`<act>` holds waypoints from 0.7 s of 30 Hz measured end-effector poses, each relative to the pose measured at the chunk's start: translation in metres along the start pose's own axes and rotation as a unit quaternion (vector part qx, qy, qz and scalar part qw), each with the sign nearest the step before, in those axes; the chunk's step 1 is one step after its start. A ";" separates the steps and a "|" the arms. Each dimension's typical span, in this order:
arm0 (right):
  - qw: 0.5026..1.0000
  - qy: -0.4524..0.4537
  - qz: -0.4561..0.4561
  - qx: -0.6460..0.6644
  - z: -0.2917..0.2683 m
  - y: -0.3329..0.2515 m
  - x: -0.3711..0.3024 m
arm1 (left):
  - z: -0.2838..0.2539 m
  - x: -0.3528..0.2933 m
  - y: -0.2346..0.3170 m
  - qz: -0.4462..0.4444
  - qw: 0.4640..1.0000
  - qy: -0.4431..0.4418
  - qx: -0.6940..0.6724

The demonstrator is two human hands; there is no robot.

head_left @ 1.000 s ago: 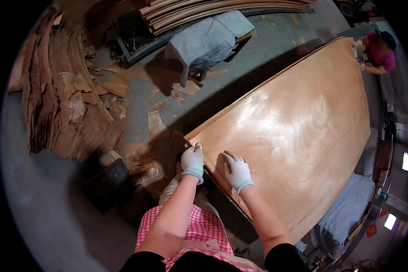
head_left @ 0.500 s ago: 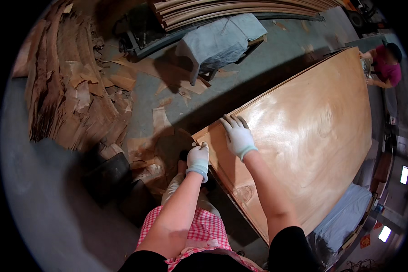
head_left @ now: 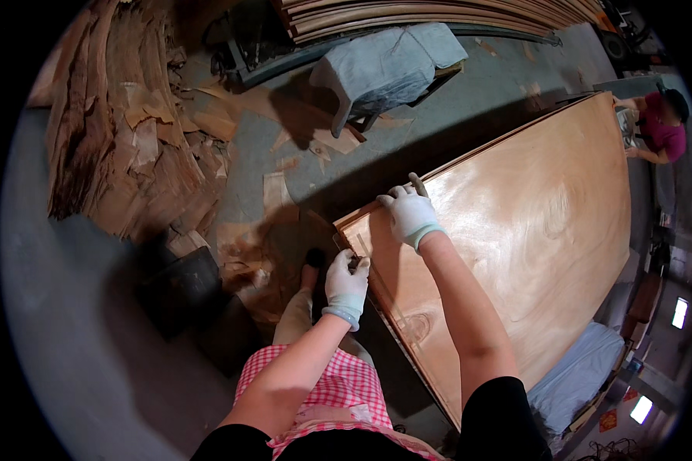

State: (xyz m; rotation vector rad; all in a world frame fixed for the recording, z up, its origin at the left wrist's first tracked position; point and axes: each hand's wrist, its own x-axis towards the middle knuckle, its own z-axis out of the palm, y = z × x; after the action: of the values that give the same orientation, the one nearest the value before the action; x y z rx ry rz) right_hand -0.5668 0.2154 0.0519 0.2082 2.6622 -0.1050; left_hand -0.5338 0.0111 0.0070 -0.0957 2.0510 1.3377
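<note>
A large, glossy plywood sheet (head_left: 507,207) lies flat on top of a stack, its near corner in front of me. My right hand (head_left: 414,215), in a white glove with greyish fingertips, rests on the sheet at its far long edge. Its fingers are spread and their tips reach the edge, one of them sticking out past it. Lower and to the left, my gloved left hand (head_left: 347,283) is beside the short edge near the corner. Its fingers are bent inward in a pinch. Whatever is between them is too small and dark to name.
A co-worker (head_left: 663,123) stands at the sheet's far end. Beyond the sheet is a cloth-covered stand (head_left: 388,73). Torn veneer sheets (head_left: 115,131) are piled at the left, with scraps (head_left: 281,196) on the floor. Dark boxes (head_left: 181,288) stand left of my legs.
My left hand has loosened from a tight fist and shifted slightly right and down along the edge. My right hand has moved slightly right, its fingers more bent and spread.
</note>
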 end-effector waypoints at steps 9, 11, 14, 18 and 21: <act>0.986 0.139 -0.029 0.087 -0.008 0.010 -0.031 | -0.031 -0.013 0.008 0.188 0.966 0.094 0.147; 0.981 0.172 -0.025 0.090 -0.005 0.011 -0.043 | -0.031 -0.010 0.012 0.224 0.957 0.070 0.169; 0.974 0.201 -0.019 0.102 -0.005 0.008 -0.055 | -0.027 -0.008 0.017 0.263 0.931 0.042 0.248; 0.969 0.214 -0.014 0.122 -0.002 0.009 -0.061 | -0.024 -0.005 0.013 0.319 0.907 0.010 0.276; 0.962 0.238 -0.024 0.130 0.003 0.011 -0.062 | -0.020 0.000 0.011 0.285 0.945 -0.027 0.159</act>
State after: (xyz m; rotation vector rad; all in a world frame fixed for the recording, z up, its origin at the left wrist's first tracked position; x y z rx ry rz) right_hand -0.5091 0.2175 0.0772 0.2830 3.1283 -0.4769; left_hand -0.5480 -0.0001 0.0208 0.7190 2.3099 1.2790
